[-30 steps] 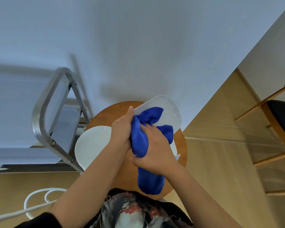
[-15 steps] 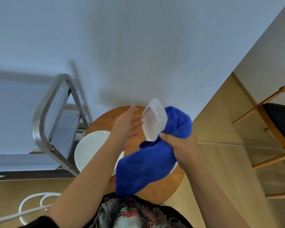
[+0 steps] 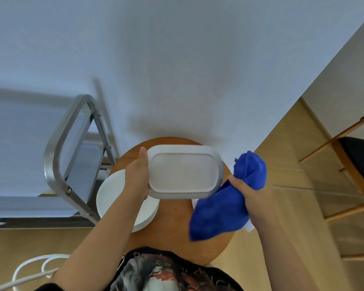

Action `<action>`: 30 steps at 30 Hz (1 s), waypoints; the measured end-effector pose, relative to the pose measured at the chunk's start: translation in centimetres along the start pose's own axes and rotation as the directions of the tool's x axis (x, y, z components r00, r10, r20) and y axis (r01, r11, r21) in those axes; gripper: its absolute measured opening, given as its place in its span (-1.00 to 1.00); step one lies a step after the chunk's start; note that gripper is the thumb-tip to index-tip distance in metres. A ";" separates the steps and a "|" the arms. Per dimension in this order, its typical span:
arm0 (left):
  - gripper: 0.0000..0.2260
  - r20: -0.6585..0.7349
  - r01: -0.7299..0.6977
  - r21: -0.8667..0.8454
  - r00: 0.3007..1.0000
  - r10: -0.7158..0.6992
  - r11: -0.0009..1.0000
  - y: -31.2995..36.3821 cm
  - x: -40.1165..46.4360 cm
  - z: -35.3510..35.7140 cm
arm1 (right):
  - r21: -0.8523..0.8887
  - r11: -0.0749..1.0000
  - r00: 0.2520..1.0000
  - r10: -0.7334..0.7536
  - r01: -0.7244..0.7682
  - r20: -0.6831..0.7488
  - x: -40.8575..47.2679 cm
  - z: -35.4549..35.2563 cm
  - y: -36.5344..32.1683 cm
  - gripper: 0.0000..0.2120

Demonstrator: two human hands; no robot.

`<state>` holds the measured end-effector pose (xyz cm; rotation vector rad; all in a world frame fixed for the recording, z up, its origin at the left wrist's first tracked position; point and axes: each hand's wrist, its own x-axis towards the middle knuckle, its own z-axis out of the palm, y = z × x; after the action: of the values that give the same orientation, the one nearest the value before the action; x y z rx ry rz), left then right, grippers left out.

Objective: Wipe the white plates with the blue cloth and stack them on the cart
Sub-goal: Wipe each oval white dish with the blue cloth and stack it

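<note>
Pale blue-grey wall (image 3: 177, 59) fills most of the view, with light wooden flooring (image 3: 292, 206) below it and a wooden chair with a dark seat (image 3: 357, 171) at the right edge. Against the wall stands the metal cart with a tubular steel frame (image 3: 57, 156); what can be seen of its shelves shows no plates, though most of it is out of view. Beside it is a small round wooden table (image 3: 172, 223), and on that table, near the cart, rests a round white plate (image 3: 111, 196).

Above the table the left hand (image 3: 137, 179) grips one short end of a white rounded-rectangular plate (image 3: 183, 171), thumb over the rim, with its underside turned up toward the camera. Just to the right, the right hand (image 3: 248, 196) is closed around a bunched blue microfibre cloth (image 3: 225, 204), which hangs apart from the held plate or barely at its edge. A sliver of something white shows under the cloth; I cannot tell what it is.

By my reading the task is in an early or middle stage: the underside of the held plate looks due for wiping, the round plate remains on the table, and stacking on the cart appears still to come.
</note>
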<state>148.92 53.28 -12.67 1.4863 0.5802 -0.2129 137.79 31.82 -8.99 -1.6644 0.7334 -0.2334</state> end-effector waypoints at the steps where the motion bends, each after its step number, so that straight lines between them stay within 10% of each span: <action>1: -0.60 -0.012 -0.064 0.051 0.998 0.065 0.997 0.2 -0.3 0.3 | -0.101 0.990 0.995 -0.103 0.101 -0.014 -0.2 0.3 -0.3 -0.52; 3: -0.55 0.016 -0.226 0.169 0.974 0.227 0.959 0.3 -1.6 1.4 | -0.312 0.836 0.892 -0.414 0.452 0.183 -0.9 1.7 -1.6 -0.47; 5: -0.55 0.113 -0.401 0.248 0.916 0.385 0.882 0.1 -3.0 2.6 | -0.501 0.463 0.680 -0.550 0.732 0.485 -1.6 4.1 -2.0 -0.37; 8: -0.62 0.211 -0.549 0.279 0.835 0.508 0.787 -0.3 -4.2 3.0 | -0.557 0.278 0.605 -0.555 0.782 0.572 -1.9 6.3 -1.6 -0.26; 11: -0.61 0.204 -0.628 0.317 0.777 0.595 0.711 -0.2 -4.9 2.4 | -0.483 0.319 0.569 -0.593 0.815 0.569 -0.6 6.1 -1.5 -0.25; 14: -0.58 0.201 -0.661 0.320 0.747 0.634 0.678 0.2 -5.5 1.7 | -0.429 0.559 0.698 -0.475 0.710 0.536 1.9 4.5 -2.0 -0.38; 20: -0.51 0.070 -0.548 0.127 0.837 0.543 0.827 1.6 -4.7 0.0 | -0.549 0.406 0.656 -0.639 0.731 0.401 2.0 3.4 -1.0 -0.79; 24: -0.59 -0.010 -0.209 -0.285 0.977 0.215 0.936 1.7 -4.7 1.0 | 0.210 0.883 0.783 -0.470 0.420 0.409 2.3 1.2 -0.3 -0.87; 30: -0.64 0.052 0.048 -0.322 0.998 -0.033 0.945 0.1 -7.7 5.0 | 0.386 0.883 0.955 -0.296 0.267 0.017 -0.4 5.6 -0.8 -0.81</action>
<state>143.56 46.81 -8.95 1.1488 0.5795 -0.1737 140.78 36.66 -9.46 -1.3908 0.3544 -0.4865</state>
